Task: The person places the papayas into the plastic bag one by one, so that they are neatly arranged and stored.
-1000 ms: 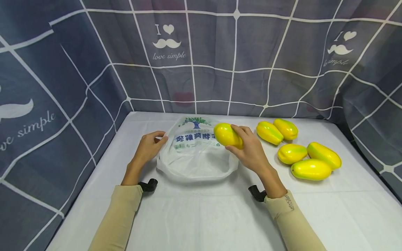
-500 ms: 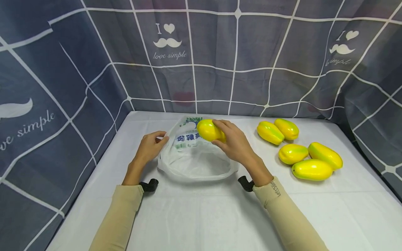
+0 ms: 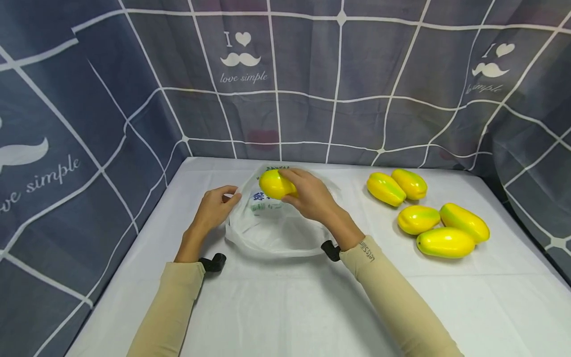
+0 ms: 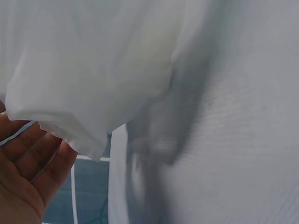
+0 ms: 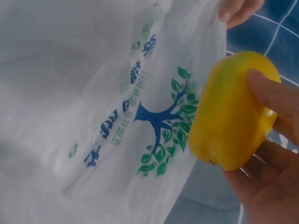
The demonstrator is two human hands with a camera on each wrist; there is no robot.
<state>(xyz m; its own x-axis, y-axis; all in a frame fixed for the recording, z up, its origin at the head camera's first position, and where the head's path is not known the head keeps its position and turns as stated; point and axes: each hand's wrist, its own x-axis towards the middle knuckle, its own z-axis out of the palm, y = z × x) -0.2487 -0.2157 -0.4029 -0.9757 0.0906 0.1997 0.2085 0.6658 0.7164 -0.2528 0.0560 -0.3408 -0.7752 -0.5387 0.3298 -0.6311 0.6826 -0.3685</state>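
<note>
A white translucent plastic bag (image 3: 274, 240) with a blue and green tree print lies on the table, its mouth spread toward me. My left hand (image 3: 214, 208) pinches the bag's left edge between thumb and fingers; in the left wrist view its fingers (image 4: 56, 170) are behind the thin plastic. My right hand (image 3: 312, 196) grips a yellow papaya (image 3: 273, 184) with a greenish tint and holds it over the bag's printed far side. In the right wrist view, thumb and fingers wrap the papaya (image 5: 233, 112) beside the tree print. Part of the print is hidden behind fruit and hand.
Several more yellow-green papayas lie on the right of the table, two farther back (image 3: 385, 189) and a group nearer (image 3: 446, 242). White cloth (image 3: 276, 307) covers the table. A dark grid-patterned curtain (image 3: 303, 119) hangs behind and along both sides.
My right hand has carried the papaya leftward across the bag, from its right side to its upper left part. My left hand stays at the bag's left edge.
</note>
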